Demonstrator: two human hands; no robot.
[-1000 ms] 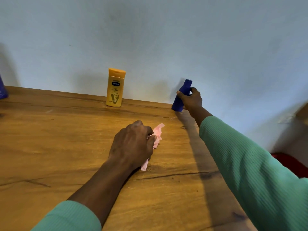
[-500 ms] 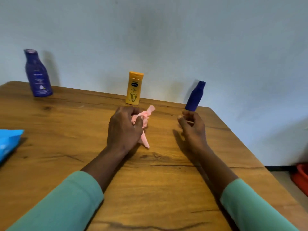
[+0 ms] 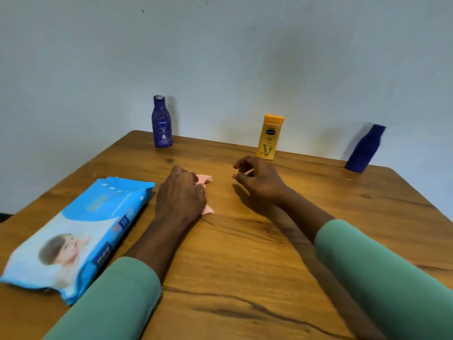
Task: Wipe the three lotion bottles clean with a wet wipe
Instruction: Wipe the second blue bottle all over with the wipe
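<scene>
The fingers [image 3: 182, 173] of the left hand [image 3: 181, 197] are curled tightly around a crumpled pink wet wipe [image 3: 205, 179]. Soft folds of it poke out past the knuckles and beneath the heel of the hand, which rests on the table [image 3: 245, 266]. Just to its right, the right hand [image 3: 263, 182] hovers low with its fingers [image 3: 241, 164] loosely curled, holding nothing.

Left of the left hand lies a soft, glossy blue pack of wet wipes [image 3: 76, 236], flat on the table; whether its flap is open I cannot tell.

Three lotion bottles stand well apart along the far edge, against a pale wall [image 3: 220, 57], all capped and opaque, so their contents are hidden. The left one is a dark blue Nivea bottle [image 3: 161, 121] with a rounded shoulder. The middle one is a flat-sided yellow Vaseline bottle [image 3: 269, 137]. The plain dark blue bottle [image 3: 365, 148] stands near the right corner.

The table is warm brown wood with dark grain lines. Both forearms wear ribbed green sleeves [image 3: 380, 278].
</scene>
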